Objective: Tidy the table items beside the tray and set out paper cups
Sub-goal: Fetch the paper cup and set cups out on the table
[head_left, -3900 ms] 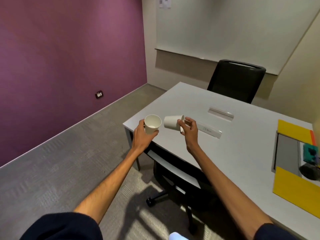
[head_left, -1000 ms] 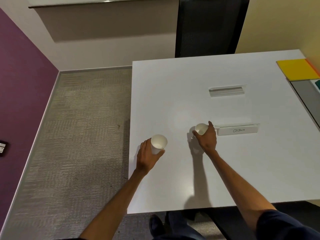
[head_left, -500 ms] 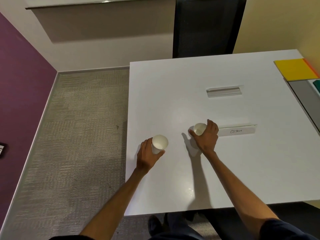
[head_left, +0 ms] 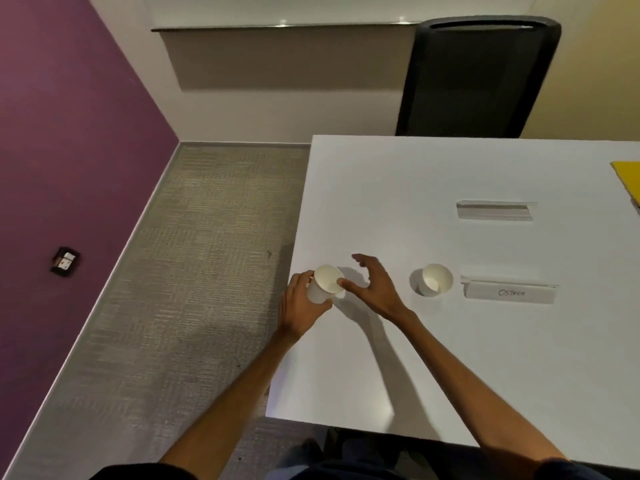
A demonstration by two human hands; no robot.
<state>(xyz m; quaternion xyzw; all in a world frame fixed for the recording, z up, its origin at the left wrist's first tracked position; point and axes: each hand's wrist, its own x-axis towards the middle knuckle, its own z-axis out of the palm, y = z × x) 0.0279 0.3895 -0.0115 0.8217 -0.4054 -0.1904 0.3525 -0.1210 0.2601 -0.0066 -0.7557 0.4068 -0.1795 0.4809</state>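
Note:
A white paper cup [head_left: 323,284] is gripped in my left hand [head_left: 299,308] just above the white table [head_left: 450,358], near its left edge, and is tilted a little. My right hand [head_left: 372,287] hovers beside that cup with fingers spread; its thumb touches the cup's rim. A second white paper cup [head_left: 434,280] stands upright on the table, free of both hands, just left of a white folded name card [head_left: 509,292] with handwriting on it.
Another folded white card [head_left: 495,211] lies farther back on the table. A yellow sheet [head_left: 628,181] shows at the right edge. A black office chair [head_left: 478,77] stands behind the table. Carpet and a purple wall lie to the left.
My right hand has let go of its cup, leaving it upright by the name card, and moved left to the cup in my left hand. The view has shifted left.

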